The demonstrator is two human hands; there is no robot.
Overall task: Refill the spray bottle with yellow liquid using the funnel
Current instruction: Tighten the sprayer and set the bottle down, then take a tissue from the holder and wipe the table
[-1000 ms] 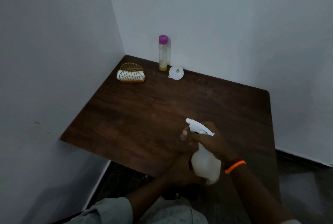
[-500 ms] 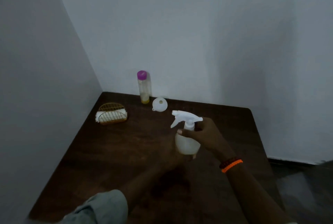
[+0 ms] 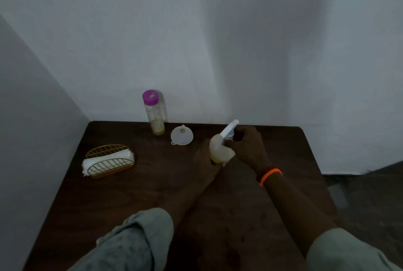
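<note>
A white spray bottle (image 3: 219,150) with a little yellow liquid at its base is held tilted over the dark wooden table (image 3: 135,194). My left hand (image 3: 204,161) grips its body from the left. My right hand (image 3: 247,145) grips the white trigger head (image 3: 229,128) at its top. Just left of the bottle, a white funnel (image 3: 182,135) lies on the table. A tall clear bottle (image 3: 154,112) with a purple cap and yellow liquid at the bottom stands against the back wall.
A gold wire holder with white napkins (image 3: 109,161) sits at the table's left side. Walls close the table in at the back and left. Beyond the table's right edge lies dark floor (image 3: 366,194).
The spray bottle has moved away from me toward the funnel and is now tilted, its head leaning right. The camera view has tipped up and shifted.
</note>
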